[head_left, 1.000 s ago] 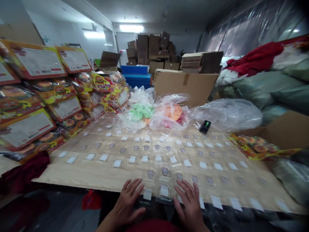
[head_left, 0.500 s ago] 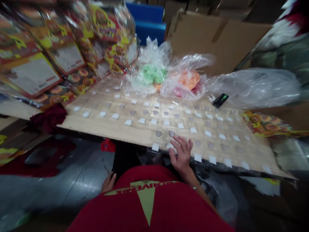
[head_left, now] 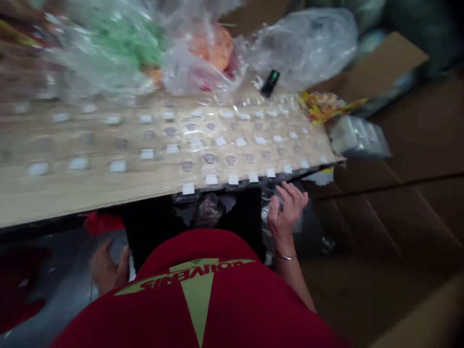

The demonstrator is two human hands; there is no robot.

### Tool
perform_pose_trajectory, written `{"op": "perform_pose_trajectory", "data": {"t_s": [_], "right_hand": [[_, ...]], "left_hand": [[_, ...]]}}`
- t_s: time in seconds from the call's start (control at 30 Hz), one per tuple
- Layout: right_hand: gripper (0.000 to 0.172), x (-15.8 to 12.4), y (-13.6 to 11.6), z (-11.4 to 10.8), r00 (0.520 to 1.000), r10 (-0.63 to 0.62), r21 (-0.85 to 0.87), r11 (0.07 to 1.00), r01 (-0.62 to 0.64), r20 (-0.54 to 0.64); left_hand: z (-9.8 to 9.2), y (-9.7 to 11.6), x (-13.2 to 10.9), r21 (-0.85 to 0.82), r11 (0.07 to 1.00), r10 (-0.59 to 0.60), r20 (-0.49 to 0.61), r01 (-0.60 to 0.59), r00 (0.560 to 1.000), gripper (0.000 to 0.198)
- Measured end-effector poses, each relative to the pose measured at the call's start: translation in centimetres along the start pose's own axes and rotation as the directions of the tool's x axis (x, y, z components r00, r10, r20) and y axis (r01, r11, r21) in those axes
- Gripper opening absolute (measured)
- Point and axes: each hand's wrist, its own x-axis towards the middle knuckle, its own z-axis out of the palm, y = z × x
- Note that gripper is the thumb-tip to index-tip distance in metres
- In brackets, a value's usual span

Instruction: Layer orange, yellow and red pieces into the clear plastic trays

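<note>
Both of your hands had lain flat on the clear shells at the near edge of the worktop a second earlier; by this moment neither touched them. Your right hand had dropped off the edge and hung just below the worktop's right end, its grip curled partway shut around a clear plastic pack, thumb on one side and fingers over the other. Your left hand had sunk beside your hip, well apart from the rows. Your head had swung right and down, so the cardboard boxes filled that side. I judged that the pressing along the rows had paused and the work had moved to whatever sat under the edge.

Much was hard to read. Motion blur smeared the left hand, so I could not tell how its grip stood or whether it held anything. Your red shirt hid the space beneath the worktop's middle. The pack's shape and contents stayed unclear, and the far bags were cut off at the top.
</note>
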Motion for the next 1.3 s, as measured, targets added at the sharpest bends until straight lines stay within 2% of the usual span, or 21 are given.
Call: {"op": "perform_pose_trajectory", "data": {"t_s": [0.1, 0.2, 0.27, 0.33, 0.43, 0.53, 0.67, 0.77, 0.9, 1.0, 1.13, 1.2, 1.3], "right_hand": [[0.030, -3.1, 3.6, -4.0, 0.964, 0.247, -0.124, 0.958, -0.258, -0.095], [0.036, -5.9, 5.2, -6.8, 0.866, 0.453, -0.084, 0.874, -0.478, -0.212], [0.039, -7.1, 5.2, -7.3, 0.782, 0.563, -0.011, 0.810, -0.587, -0.268], [0.040, -7.9, 5.0, -6.9, 0.713, 0.643, 0.054, 0.752, -0.657, -0.281], [0.042, -8.1, 4.6, -5.1, 0.673, 0.705, 0.108, 0.704, -0.702, -0.223], [0.041, -7.5, 4.7, -3.1, 0.689, 0.714, 0.130, 0.701, -0.702, -0.128], [0.040, -5.4, 5.0, -0.9, 0.779, 0.627, 0.181, 0.763, -0.621, 0.028], [0.038, -3.7, 4.4, 0.1, 0.846, 0.517, 0.227, 0.815, -0.533, 0.132], [0.036, -3.1, 3.2, 0.8, 0.896, 0.388, 0.244, 0.867, -0.435, 0.215], [0.035, -4.1, 2.9, 1.6, 0.901, 0.324, 0.267, 0.877, -0.401, 0.289], [0.035, -5.3, 3.0, 3.7, 0.869, 0.223, 0.314, 0.869, -0.383, 0.443], [0.034, -5.1, 2.9, 4.8, 0.854, 0.158, 0.341, 0.869, -0.359, 0.496], [0.032, -3.8, 2.4, 6.1, 0.860, 0.075, 0.393, 0.867, -0.306, 0.504]], "left_hand": [[1.2, 1.6, 8.6, 0.020, 0.975, 0.220, -0.123, -0.219, 0.968, 0.053], [1.2, 4.5, 14.8, 0.041, 0.929, 0.370, -0.057, -0.368, 0.927, 0.050], [1.1, 6.1, 16.8, 0.060, 0.881, 0.467, 0.033, -0.468, 0.883, 0.053], [1.3, 6.9, 17.3, 0.104, 0.829, 0.541, 0.100, -0.549, 0.835, 0.054], [2.1, 6.9, 17.1, 0.222, 0.794, 0.566, 0.068, -0.565, 0.822, 0.051], [3.0, 6.4, 17.2, 0.304, 0.781, 0.578, -0.022, -0.545, 0.816, 0.044], [3.5, 6.4, 17.3, 0.316, 0.781, 0.588, -0.085, -0.538, 0.804, 0.037], [3.4, 6.9, 16.9, 0.300, 0.811, 0.551, -0.101, -0.502, 0.829, 0.035], [3.3, 7.6, 16.5, 0.244, 0.854, 0.492, -0.094, -0.459, 0.865, 0.033], [3.2, 7.7, 16.5, 0.207, 0.853, 0.501, -0.071, -0.479, 0.862, 0.033], [3.2, 7.6, 16.4, 0.252, 0.850, 0.491, -0.061, -0.462, 0.869, 0.032], [3.3, 7.6, 16.4, 0.264, 0.853, 0.479, -0.050, -0.451, 0.876, 0.032], [3.4, 7.7, 16.4, 0.239, 0.867, 0.457, -0.031, -0.437, 0.889, 0.031]]}}
